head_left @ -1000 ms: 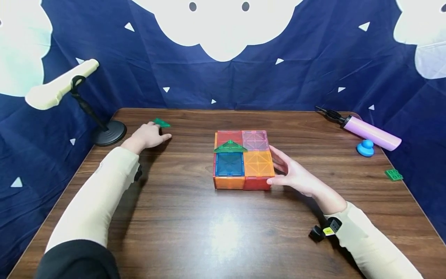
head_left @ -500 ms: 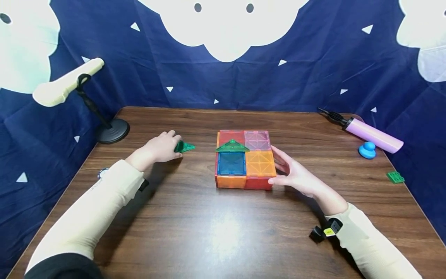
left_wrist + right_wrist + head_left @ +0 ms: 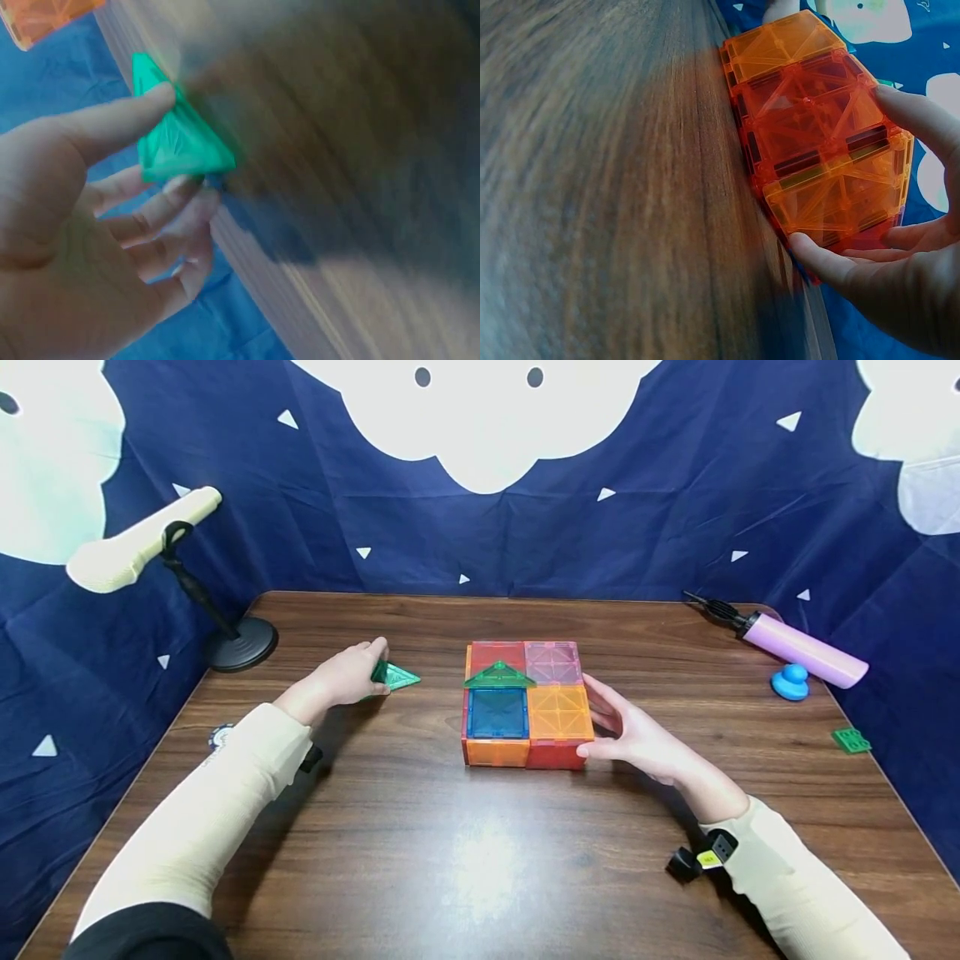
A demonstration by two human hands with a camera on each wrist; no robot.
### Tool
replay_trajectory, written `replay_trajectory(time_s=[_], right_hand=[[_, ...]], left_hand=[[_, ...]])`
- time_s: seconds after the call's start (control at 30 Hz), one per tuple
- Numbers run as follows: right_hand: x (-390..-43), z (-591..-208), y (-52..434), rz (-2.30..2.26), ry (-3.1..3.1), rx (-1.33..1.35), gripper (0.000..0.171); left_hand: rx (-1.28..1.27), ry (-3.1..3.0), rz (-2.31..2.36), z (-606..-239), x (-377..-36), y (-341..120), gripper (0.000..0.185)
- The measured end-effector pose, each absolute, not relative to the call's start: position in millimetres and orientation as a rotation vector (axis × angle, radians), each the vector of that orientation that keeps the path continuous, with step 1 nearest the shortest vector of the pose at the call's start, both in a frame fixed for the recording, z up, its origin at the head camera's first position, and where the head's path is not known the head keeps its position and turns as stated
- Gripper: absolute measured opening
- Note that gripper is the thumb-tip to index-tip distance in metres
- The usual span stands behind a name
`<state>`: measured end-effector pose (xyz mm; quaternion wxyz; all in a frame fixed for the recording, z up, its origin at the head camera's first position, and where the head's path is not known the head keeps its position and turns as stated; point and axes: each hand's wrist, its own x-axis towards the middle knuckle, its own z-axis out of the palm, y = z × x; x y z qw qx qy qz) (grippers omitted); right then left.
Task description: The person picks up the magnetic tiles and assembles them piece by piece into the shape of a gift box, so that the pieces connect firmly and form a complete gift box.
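Now the left hand (image 3: 341,678) is pinching a green triangle tile (image 3: 393,676) at nine o'clock of the tile box (image 3: 525,706), whose three-o'clock side the right hand (image 3: 637,735) is touching, fingers relaxed.

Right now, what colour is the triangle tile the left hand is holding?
Translucent green. The triangle tile, pinched by the left hand, shows best in the left wrist view.

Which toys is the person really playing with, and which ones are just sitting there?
Playing with:
- green triangle tile, pinched in the left hand
- colourful tile box, steadied by the right hand
- second green triangle on the box

Just sitting there:
- cream tool on a black stand
- purple pump
- blue duck
- small green piece
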<state>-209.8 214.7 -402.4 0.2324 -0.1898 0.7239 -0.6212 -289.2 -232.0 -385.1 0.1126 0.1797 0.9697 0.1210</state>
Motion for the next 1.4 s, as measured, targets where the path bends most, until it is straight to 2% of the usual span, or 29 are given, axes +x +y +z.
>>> replay_trajectory(time_s=[0.2,0.37,0.53,0.77,1.07,1.4], right_hand=[[-210,-403,214,-1.696,2.010,-0.526,0.100],[-210,-404,215,-1.686,2.026,-0.525,0.100],[-210,-404,217,-1.695,2.016,-0.525,0.100],[-210,-405,217,-1.691,2.014,-0.535,0.100],[-211,-405,216,-1.699,1.993,-0.531,0.099],[-212,-404,217,-1.675,2.027,-0.513,0.100]], left_hand=[[0.617,2.926,0.608,-381,-287,-225,0.028],[0.616,3.015,0.829,-358,-291,-203,0.014],[0.704,3.004,1.025,-323,-290,-159,0.008],[1.046,2.853,1.013,-296,-290,-89,0.008],[1.200,2.688,0.785,-300,-297,-36,0.006],[1.217,2.626,0.707,-315,-293,-26,0.010]])
